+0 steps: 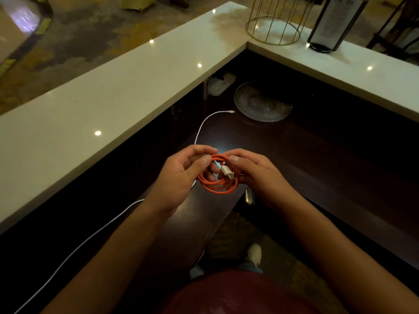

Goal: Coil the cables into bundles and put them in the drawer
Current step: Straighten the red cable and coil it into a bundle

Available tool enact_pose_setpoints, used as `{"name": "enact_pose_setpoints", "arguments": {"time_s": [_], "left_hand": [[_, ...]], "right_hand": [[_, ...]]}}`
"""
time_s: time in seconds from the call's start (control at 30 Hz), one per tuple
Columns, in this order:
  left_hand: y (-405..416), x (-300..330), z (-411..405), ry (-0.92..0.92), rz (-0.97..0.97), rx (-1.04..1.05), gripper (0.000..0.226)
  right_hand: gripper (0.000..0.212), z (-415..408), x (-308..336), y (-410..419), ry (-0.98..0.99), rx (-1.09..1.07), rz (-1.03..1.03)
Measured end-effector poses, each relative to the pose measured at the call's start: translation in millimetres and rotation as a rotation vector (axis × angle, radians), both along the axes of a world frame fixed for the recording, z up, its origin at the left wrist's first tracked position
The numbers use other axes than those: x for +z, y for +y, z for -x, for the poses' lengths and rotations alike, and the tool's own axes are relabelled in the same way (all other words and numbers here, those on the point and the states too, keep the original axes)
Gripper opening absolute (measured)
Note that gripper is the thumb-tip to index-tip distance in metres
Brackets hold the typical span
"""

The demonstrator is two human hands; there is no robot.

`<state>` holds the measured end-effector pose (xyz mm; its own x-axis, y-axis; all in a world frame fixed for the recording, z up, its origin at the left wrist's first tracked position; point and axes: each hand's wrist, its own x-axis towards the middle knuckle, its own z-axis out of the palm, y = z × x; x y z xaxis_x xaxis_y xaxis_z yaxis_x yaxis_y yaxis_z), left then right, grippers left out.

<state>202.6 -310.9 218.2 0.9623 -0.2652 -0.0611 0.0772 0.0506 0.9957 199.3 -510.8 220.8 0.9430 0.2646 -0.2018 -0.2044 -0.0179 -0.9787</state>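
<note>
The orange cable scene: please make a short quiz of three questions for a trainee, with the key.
1. True or false: the orange cable is coiled and held by both the left hand and the right hand.
2. Which cable lies uncoiled on the dark desk? A) white cable B) black cable C) orange cable
3. Fill in: the glass ____ sits beyond the hands.

Key: 1 true; 2 A; 3 plate.

Left hand (181, 175) and right hand (254, 171) raised, fingers (205, 160) pinching.
</note>
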Motion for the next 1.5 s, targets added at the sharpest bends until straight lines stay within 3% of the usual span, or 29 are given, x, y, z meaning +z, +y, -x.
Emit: {"name": "enact_pose_setpoints", "arguments": {"time_s": [0.13, 0.3, 0.57, 0.67, 0.93, 1.07, 1.23, 1.5], "left_hand": [[2, 0, 0, -0.051, -0.103, 0.02, 0.023], [10, 0, -2, -0.252, -0.398, 0.056, 0.024], [23, 12, -10, -0.305, -0.196, 0.245, 0.017], [28, 12, -2, -0.297, -0.188, 0.286, 0.015], [54, -4, 39, -0.173, -0.33, 0.337, 0.022], [65, -15, 74, -0.105, -0.425, 0.442, 0.025], [70, -32, 138, 0.071, -0.445, 0.729, 0.025], [73, -72, 241, 0.282, -0.428, 1.04, 0.023]], "right_hand": [[0.022, -1, 2, -1, -0.008, 0.008, -0.01], [0.019, -2, 5, -4, -0.057, 0.017, 0.03], [0.037, 5, 4, 6, -0.072, 0.028, -0.049], [0.045, 10, 2, 14, -0.094, 0.04, -0.087], [0.039, 0, -17, 35, -0.049, 0.106, -0.085], [0.035, -11, -34, 51, 0.01, 0.289, -0.107], [0.031, -9, -56, 91, 0.066, 0.572, -0.11], [0.031, 41, -113, 157, -0.061, 0.99, 0.09]]}}
